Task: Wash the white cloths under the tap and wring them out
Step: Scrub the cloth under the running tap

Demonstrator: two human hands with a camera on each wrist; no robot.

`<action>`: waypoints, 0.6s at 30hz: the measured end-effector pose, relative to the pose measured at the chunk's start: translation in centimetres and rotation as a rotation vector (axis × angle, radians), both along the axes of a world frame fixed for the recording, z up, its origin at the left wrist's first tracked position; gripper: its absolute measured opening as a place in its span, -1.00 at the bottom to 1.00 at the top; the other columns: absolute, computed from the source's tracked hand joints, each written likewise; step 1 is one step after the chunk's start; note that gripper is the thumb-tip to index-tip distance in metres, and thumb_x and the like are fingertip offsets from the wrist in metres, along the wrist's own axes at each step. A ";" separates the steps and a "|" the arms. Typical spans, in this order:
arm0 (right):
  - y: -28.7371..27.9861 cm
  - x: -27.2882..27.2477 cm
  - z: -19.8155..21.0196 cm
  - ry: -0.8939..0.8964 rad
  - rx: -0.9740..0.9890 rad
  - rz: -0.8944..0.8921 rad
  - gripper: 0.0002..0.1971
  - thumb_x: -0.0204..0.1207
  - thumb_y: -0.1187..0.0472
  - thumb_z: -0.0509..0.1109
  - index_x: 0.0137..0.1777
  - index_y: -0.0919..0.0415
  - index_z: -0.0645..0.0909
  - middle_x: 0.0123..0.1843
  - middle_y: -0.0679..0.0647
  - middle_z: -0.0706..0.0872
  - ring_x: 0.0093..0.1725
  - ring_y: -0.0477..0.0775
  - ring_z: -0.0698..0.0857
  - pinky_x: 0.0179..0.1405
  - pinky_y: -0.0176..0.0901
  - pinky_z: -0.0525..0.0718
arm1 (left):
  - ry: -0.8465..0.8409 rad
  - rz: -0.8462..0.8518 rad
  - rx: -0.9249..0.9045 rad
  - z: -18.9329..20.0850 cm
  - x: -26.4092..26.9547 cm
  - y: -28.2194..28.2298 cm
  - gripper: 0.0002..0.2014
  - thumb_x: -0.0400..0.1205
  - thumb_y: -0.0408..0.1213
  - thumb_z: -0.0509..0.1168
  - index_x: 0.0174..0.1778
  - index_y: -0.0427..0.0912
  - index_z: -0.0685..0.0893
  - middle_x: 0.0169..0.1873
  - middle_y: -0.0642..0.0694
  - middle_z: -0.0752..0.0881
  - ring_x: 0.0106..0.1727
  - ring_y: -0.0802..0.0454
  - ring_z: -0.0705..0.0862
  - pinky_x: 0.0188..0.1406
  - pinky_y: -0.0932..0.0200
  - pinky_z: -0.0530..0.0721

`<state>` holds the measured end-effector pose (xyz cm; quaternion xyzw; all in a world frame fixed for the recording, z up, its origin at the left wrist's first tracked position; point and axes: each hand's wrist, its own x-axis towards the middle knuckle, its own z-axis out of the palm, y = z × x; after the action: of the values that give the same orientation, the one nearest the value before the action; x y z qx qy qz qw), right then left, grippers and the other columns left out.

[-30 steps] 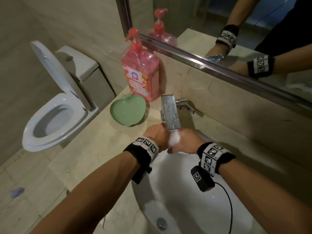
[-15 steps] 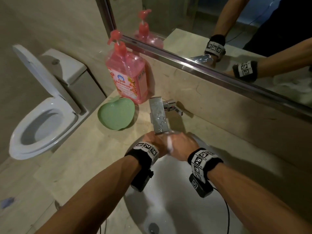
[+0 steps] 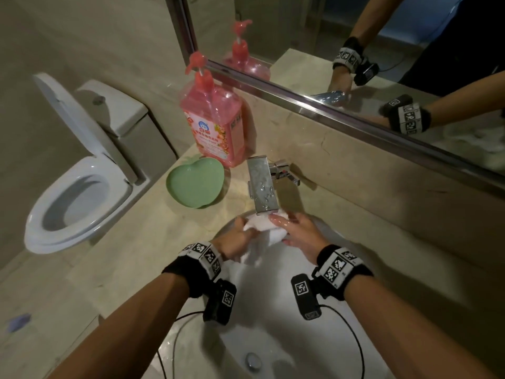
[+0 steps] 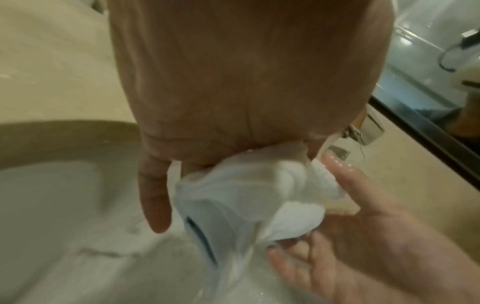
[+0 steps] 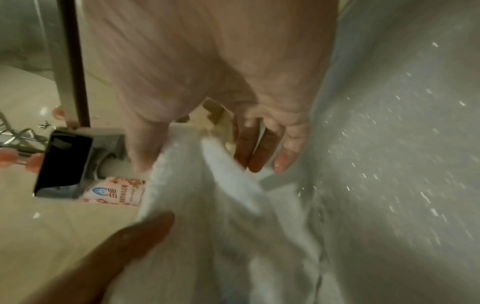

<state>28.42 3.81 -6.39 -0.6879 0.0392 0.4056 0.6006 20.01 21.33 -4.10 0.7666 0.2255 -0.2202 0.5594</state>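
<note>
A wet white cloth hangs bunched just under the chrome tap, over the white basin. My left hand grips the cloth's left end, fingers curled round it. In the left wrist view the cloth spills out of that hand and water runs off it. My right hand is spread open, with the thumb lying on top of the cloth and straight fingers beneath it. In the right wrist view the cloth passes between its thumb and fingers.
A pink pump bottle of soap and a green heart-shaped dish stand on the counter left of the tap. A mirror runs along the wall behind. A toilet with its lid up is at the far left. The drain is near me.
Both hands were clenched together round the cloth under the tap. Now the right hand has opened, the hands have drawn apart, and more of the cloth shows.
</note>
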 end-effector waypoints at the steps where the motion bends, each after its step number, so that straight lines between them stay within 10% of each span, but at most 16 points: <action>1: 0.4 -0.8 0.0 0.034 0.023 0.028 -0.04 -0.04 -0.46 0.72 0.36 0.01 0.65 0.30 0.01 0.76 0.27 0.11 0.73 0.25 0.09 0.70 | -0.030 0.024 -0.037 -0.1 -0.3 0.0 -0.55 0.71 -0.09 0.17 0.50 -0.15 0.34 0.26 -0.26 0.65 0.20 -0.23 0.72 0.15 -0.28 0.73; 5: 1.2 -2.2 -0.7 0.071 0.020 0.053 0.16 -0.11 -0.39 0.77 0.50 0.15 0.54 0.36 0.08 0.75 0.34 0.17 0.72 0.40 0.19 0.66 | 0.018 0.212 -0.218 0.5 -1.5 -0.1 -0.69 0.79 -0.08 0.08 0.31 -0.09 0.62 0.10 -0.22 0.76 0.06 -0.06 0.77 0.22 -0.17 0.71; 9: 0.4 -2.0 -1.2 0.081 0.062 0.065 -0.35 0.25 0.12 0.70 0.36 0.08 0.59 0.20 0.09 0.84 0.29 0.21 0.78 0.40 0.29 0.66 | 0.024 0.355 -0.479 1.4 -1.9 -0.1 -0.56 0.79 -0.02 0.05 0.34 -0.29 0.59 0.02 -0.33 0.77 -0.04 -0.15 0.78 0.04 -0.06 0.73; 13: -0.6 -1.7 -1.5 0.061 0.055 0.044 -0.41 0.48 0.43 0.53 0.44 0.01 0.46 0.28 0.12 0.79 0.30 0.23 0.75 0.19 0.32 0.78 | 0.039 0.259 -0.129 0.9 -0.6 -0.6 -0.48 0.79 0.01 0.04 0.26 -0.42 0.64 0.12 -0.48 0.73 0.13 -0.34 0.74 0.30 -0.23 0.64; 18: -2.6 0.0 -0.4 -0.154 -0.001 0.131 -0.42 0.61 0.36 0.40 0.47 -0.22 0.37 0.35 -0.06 0.70 0.33 0.03 0.67 0.30 0.21 0.72 | -0.032 0.267 -0.030 -0.5 1.0 -0.8 -0.72 0.70 -0.37 0.22 0.34 -0.20 0.48 -0.09 -0.21 0.70 -0.18 -0.15 0.72 -0.13 -0.12 0.77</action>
<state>28.39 1.26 -6.77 -0.7184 -0.0520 0.3901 0.5737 20.97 20.53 -4.60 0.7247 0.3134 -0.1349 0.5986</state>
